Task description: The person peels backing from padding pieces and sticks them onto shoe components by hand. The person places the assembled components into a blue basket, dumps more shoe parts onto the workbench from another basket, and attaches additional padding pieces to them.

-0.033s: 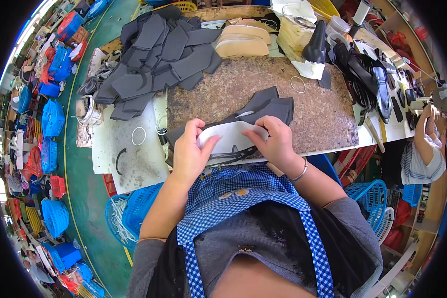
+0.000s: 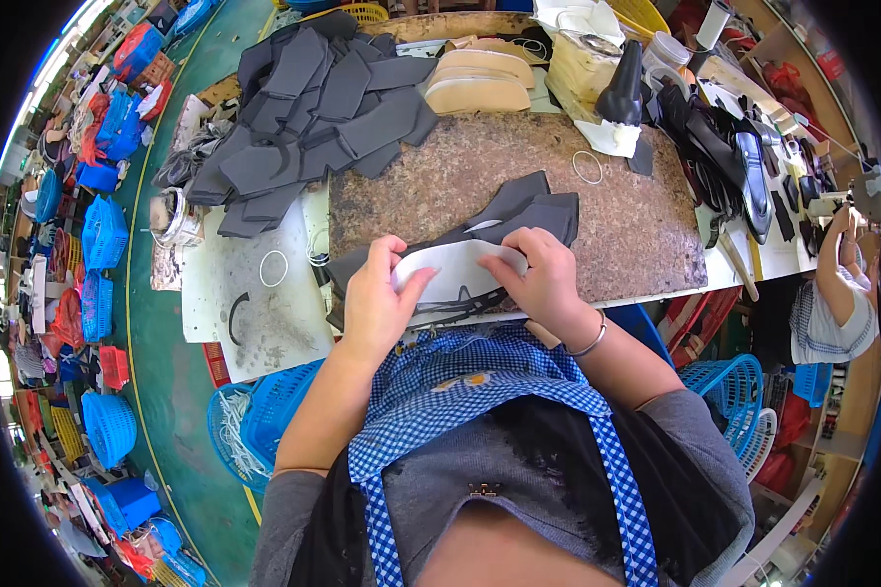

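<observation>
My left hand and my right hand both grip a curved white piece of sheet material, one hand at each end. It lies over dark grey cut fabric pieces on a brown speckled slab, at the slab's near edge. My thumbs press on top of the white piece. A thin black strip shows just beneath it, by my blue checked apron.
A big heap of dark grey cut pieces covers the far left. Tan insoles, a black cone-topped bottle and black shoe parts lie behind. Blue baskets stand on the floor. Another person works at right.
</observation>
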### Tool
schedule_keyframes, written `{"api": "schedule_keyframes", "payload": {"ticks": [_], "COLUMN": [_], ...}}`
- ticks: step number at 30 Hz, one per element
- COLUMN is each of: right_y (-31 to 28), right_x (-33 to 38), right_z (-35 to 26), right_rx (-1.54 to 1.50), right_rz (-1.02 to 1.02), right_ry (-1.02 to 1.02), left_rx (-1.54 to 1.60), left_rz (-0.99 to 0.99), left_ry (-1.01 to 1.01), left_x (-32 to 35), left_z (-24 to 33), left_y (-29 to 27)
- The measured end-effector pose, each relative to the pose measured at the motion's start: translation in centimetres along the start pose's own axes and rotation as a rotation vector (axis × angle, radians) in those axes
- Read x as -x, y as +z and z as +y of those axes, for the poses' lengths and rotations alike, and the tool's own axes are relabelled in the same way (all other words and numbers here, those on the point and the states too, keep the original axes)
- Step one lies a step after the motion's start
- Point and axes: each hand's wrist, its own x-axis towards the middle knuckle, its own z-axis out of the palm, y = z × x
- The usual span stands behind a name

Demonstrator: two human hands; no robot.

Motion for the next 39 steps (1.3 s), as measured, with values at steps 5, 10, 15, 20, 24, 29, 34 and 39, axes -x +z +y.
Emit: {"api": "schedule_keyframes", "payload": {"ticks": [5, 10, 15, 20, 24, 29, 34, 39], "right_y": [-0.4, -1.1, -1.8, 2.0, 4.6, 2.5, 1.0, -2.0], "right_x": [-0.5, 0.7, -3.4, -15.0, -21.6, -23.2, -23.4, -20.6], "right_z": [-0.4, -1.2, 1.2, 4.2, 11.4, 14.2, 13.9, 12.6], "right_rx": [0.228, 0.142, -0.425, 0.027, 0.43, 0.351, 0.094, -0.563], "right_rz": [0.176, -0.482, -0.316, -0.026, 0.16, -0.078, -0.045, -0.193], "right_ry": [-0.237, -0.569, -0.254, -0.202, -0.214, 0.161, 0.21, 0.32], "left_rx": [-0.128, -0.194, -0.385, -0.65, -0.758, -0.721, -0.706, -0.543], "left_rz": [0.028, 0.014, -0.277, 0.217, -0.035, -0.169, -0.075, -0.1], "left_ry": [0.103, 0.09, -0.253, 0.366, 0.181, 0.157, 0.307, 0.239], "left_x": [0.2, -0.4, -5.4, -13.2, -15.7, -13.7, -12.1, -11.4], "left_z": [-1.3, -0.7, -0.3, -5.6, -11.1, -8.8, -9.6, -9.3], "left_y": [0.8, -0.7, -6.2, -4.9, -3.9, -6.0, -7.3, -7.6]}}
